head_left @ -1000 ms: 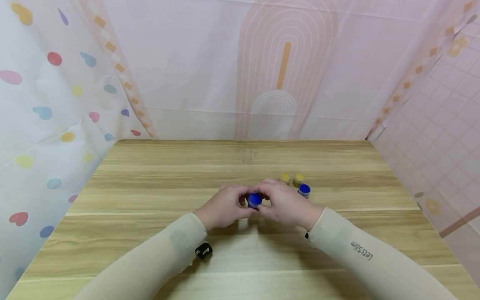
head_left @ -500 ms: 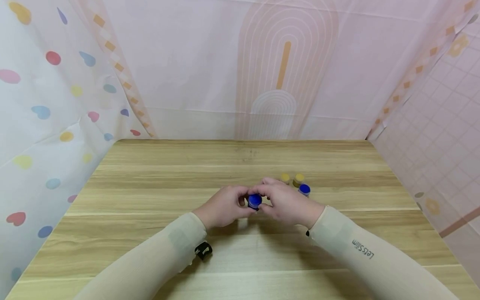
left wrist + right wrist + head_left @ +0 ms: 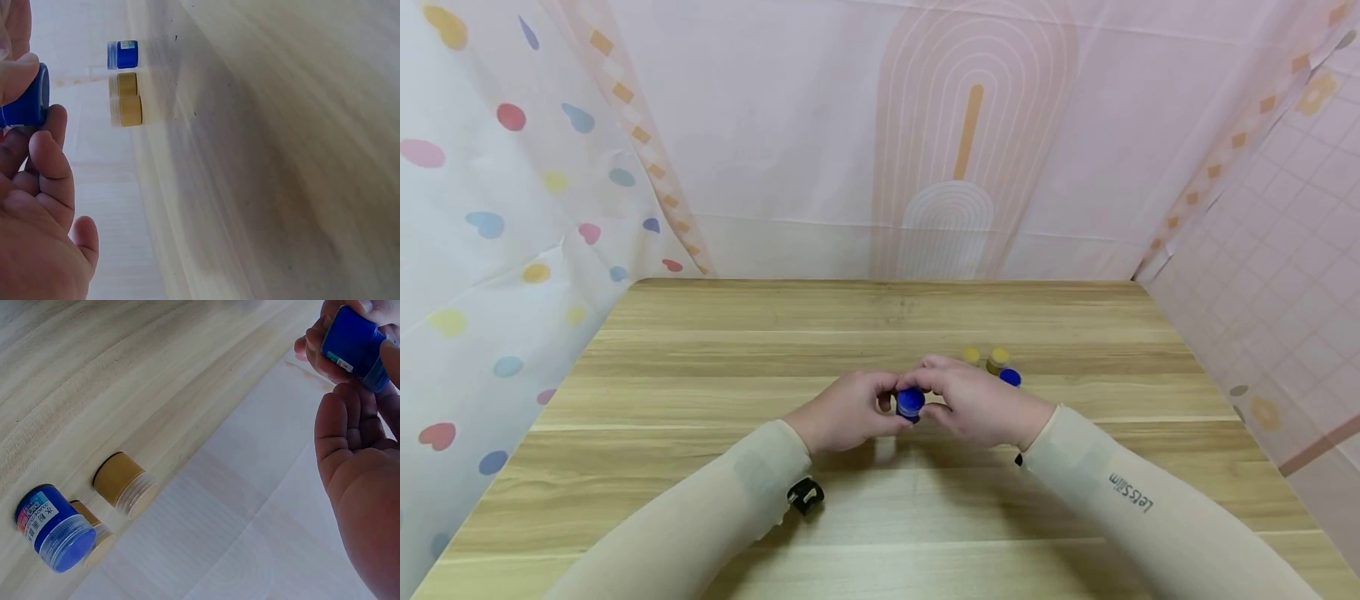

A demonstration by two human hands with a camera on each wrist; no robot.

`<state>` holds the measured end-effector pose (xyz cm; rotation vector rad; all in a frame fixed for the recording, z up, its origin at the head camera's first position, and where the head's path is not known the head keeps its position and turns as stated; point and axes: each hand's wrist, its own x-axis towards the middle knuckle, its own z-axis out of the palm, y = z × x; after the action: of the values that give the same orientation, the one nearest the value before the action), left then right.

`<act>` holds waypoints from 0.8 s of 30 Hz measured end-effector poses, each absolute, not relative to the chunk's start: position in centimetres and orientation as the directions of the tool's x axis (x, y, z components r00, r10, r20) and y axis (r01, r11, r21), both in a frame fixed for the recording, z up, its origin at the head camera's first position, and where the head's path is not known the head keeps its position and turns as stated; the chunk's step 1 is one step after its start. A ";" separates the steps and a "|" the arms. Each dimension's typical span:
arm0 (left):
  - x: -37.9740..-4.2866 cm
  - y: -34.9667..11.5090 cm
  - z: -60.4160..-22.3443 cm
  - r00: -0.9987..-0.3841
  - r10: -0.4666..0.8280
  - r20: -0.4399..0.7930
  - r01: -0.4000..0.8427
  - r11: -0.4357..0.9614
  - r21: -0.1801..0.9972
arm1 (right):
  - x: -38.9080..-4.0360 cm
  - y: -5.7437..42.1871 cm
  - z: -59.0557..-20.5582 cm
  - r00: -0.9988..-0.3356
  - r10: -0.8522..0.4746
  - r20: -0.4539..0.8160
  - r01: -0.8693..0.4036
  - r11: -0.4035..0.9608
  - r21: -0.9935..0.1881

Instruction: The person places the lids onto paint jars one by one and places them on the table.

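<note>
A small blue paint jar [image 3: 910, 403] with a clear lid is held between both hands, over the middle of the table. My left hand [image 3: 848, 412] grips its body between thumb and fingers. The fingers of my right hand [image 3: 983, 406] curl round the lid end, the thumb on the near side. In the right wrist view the jar [image 3: 351, 342] is tilted, with a small label on its side. The left wrist view shows only part of the jar [image 3: 28, 103], fingers covering the rest.
Behind my right hand stand another blue paint jar [image 3: 1010, 377] and two yellow paint jars [image 3: 997, 359], all with lids on. The second blue jar [image 3: 56, 528] carries a printed label. Patterned cloth [image 3: 775, 150] hangs behind the wooden table [image 3: 737, 317] and at both sides.
My right hand and wrist have shifted slightly right, the thumb moving a little at the lid. The left hand and the held jar stay almost in place.
</note>
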<state>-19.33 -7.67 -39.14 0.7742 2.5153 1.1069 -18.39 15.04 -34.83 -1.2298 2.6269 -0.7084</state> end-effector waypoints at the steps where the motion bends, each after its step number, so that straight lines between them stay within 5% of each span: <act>1: -19.3 -7.7 -39.1 -0.814 0.580 -0.046 0.359 0.563 0.745 | -18.4 15.1 -34.9 -0.644 -0.762 0.061 -0.690 0.545 -0.477; 24: -19.1 -7.0 -39.3 -0.848 0.529 -0.024 0.346 0.587 0.732 | -18.4 15.1 -34.7 -0.658 -0.752 0.047 -0.686 0.572 -0.450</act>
<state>-19.05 -7.01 -39.26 0.7237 2.5789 1.1121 -18.37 15.07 -34.68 -1.2208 2.6508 -0.6602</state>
